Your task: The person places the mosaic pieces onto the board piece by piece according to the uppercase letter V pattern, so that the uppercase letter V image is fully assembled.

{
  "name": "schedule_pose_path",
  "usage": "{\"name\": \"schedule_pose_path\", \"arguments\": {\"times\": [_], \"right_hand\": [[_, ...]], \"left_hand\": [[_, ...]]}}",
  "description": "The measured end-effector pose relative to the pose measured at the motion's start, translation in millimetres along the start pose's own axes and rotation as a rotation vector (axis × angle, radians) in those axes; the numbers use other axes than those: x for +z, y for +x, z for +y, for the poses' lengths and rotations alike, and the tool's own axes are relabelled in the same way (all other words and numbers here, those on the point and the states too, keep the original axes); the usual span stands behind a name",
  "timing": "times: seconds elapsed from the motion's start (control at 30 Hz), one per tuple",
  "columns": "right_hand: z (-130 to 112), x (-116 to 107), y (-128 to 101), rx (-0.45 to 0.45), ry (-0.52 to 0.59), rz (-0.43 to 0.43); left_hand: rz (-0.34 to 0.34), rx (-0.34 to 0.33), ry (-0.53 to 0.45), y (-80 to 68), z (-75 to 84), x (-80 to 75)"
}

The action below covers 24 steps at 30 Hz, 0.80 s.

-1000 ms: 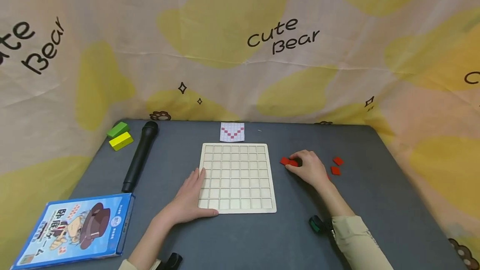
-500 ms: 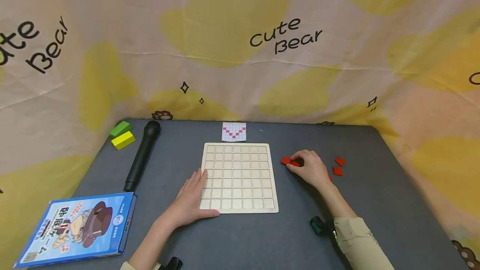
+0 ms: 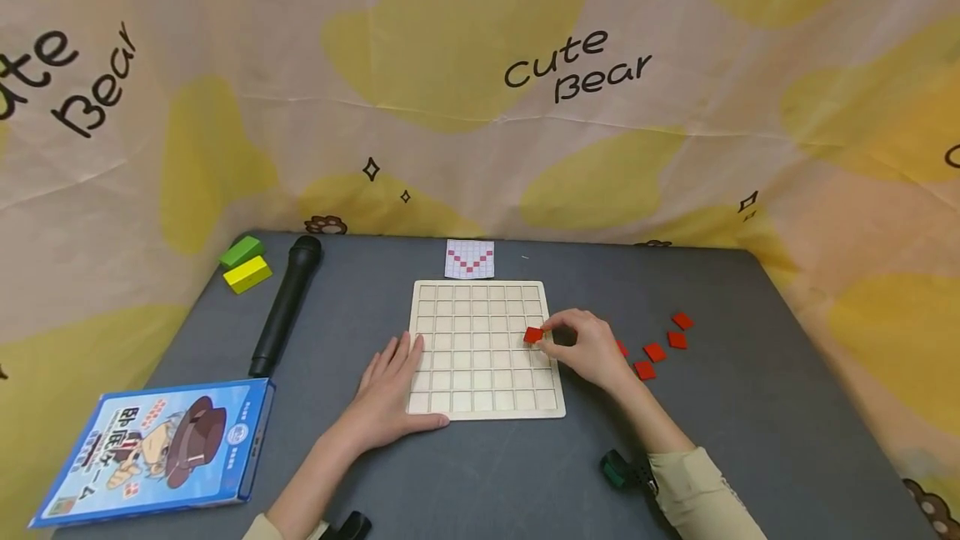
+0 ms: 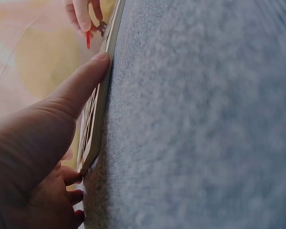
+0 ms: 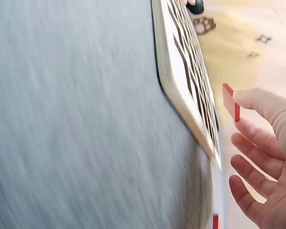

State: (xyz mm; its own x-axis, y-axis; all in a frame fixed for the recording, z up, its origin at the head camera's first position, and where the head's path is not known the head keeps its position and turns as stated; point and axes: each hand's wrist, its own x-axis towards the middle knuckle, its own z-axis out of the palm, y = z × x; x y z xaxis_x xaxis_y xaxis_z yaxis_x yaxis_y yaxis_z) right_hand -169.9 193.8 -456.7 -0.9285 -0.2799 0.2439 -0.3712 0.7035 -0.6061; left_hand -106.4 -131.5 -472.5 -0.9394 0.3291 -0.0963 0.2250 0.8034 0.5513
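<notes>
A pale wooden board (image 3: 471,379) with a grid of square recesses lies on the grey table. At its left edge rests my left hand (image 3: 382,402), fingers stretched along the side and thumb on the front rim. My right hand (image 3: 592,350) pinches a red square tile (image 3: 533,335) between thumb and index finger, over the right-hand columns of the grid. In the right wrist view the red tile (image 5: 229,101) stands on edge in the pinch, above the board's surface, with the other fingers loosely bent. Several loose red tiles (image 3: 655,352) lie on the table to the right of the board.
Behind the board lies a small card (image 3: 469,259) printed with a pink V on a grid. At left are a black microphone (image 3: 287,307), a green block (image 3: 242,251), a yellow block (image 3: 247,274) and a blue box (image 3: 153,450). A patterned cloth (image 3: 450,107) hangs behind.
My right hand has moved left from the loose tiles to over the board, carrying one red tile. More loose tiles now show beside it. My left hand stays at the board's edge.
</notes>
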Motion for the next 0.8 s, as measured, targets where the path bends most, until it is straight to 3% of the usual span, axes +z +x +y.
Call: {"name": "schedule_pose_path", "arguments": {"times": [0.2, 0.43, 0.8], "right_hand": [[-23.1, 15.7, -4.7, -0.028, 0.073, -0.071], [-39.6, 33.8, -11.3, -0.132, 0.037, -0.182], [-46.1, 42.6, -13.7, -0.173, -0.040, -0.194]], "left_hand": [[0.008, 0.002, 0.013, 1.2, 1.5, 0.0], [0.009, 0.002, 0.019, 1.2, 1.0, 0.8], [0.112, 0.021, -0.007, 1.7, -4.1, -2.6]]}}
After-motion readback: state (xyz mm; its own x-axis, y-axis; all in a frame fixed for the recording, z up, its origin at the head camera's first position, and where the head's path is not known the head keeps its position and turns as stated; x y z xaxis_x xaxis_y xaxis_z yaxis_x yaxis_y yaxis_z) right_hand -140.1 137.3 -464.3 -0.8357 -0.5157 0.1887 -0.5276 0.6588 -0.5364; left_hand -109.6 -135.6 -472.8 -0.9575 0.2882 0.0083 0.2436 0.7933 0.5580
